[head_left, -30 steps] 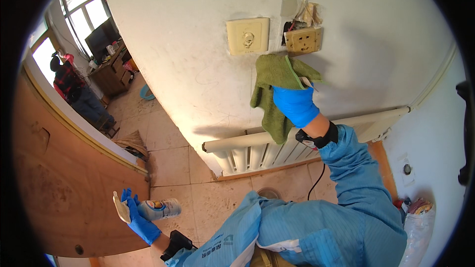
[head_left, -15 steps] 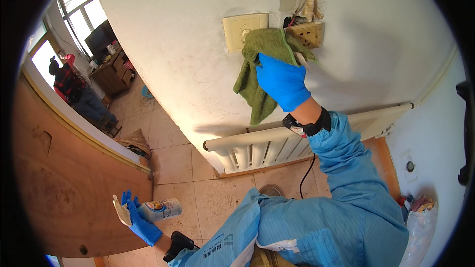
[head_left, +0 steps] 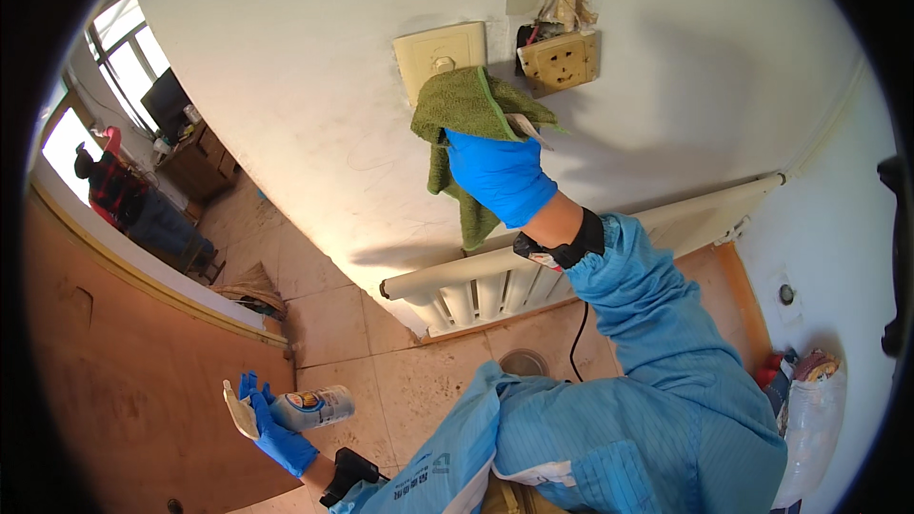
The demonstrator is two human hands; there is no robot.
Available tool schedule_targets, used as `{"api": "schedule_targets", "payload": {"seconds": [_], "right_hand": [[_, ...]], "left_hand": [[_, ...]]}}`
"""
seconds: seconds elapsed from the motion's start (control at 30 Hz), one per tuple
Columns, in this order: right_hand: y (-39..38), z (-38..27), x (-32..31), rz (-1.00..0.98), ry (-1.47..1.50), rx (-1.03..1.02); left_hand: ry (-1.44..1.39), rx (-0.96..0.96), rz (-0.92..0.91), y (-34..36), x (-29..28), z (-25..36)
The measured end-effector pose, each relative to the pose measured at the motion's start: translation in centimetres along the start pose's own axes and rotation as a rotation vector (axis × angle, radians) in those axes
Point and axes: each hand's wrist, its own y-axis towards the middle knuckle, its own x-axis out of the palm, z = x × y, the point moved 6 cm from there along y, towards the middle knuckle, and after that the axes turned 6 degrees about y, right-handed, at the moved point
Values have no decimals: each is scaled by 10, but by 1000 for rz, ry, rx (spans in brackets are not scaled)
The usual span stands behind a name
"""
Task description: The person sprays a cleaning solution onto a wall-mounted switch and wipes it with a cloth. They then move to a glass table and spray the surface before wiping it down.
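A green cloth (head_left: 468, 107) is bunched in my right hand (head_left: 500, 174), which wears a blue glove and is closed on it. The cloth lies over the lower edge of a cream wall switch (head_left: 440, 49); its loose end hangs down along the wall. Right of the cloth, a yellowed socket (head_left: 560, 64) sits tilted and partly out of its wall box, with wires behind it. Low at the left, my gloved left hand (head_left: 283, 440) is closed around a spray bottle (head_left: 322, 406) held sideways. The bottle's cream-white head (head_left: 240, 410) sticks out past the fingers.
Below the switch runs a white radiator (head_left: 476, 295). A brown wooden door (head_left: 143, 352) stands at the left. Through the doorway, another person (head_left: 133, 200) is near a window and a cabinet (head_left: 198, 164). A white bag (head_left: 812, 419) leans at the lower right.
My right hand has drawn the cloth downward, away from the socket and lower on the switch, uncovering more of both. The view has shifted slightly. My left hand still holds the spray bottle.
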Motion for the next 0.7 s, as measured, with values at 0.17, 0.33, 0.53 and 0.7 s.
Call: {"api": "schedule_targets", "payload": {"seconds": [0.17, 0.33, 0.53, 0.7], "right_hand": [[-5, 11, -10, -31, -88, 17], [3, 9, -6, -76, -73, 38], [7, 6, -5, 61, 37, 19], [3, 9, -12, 28, -86, -27]], "left_hand": [[-34, -18, -6, 2, 0, -10], [-26, -31, 14, 2, -4, -16], [-27, -13, 12, 4, -1, -15], [-43, 5, -18, 0, -3, -14]]}}
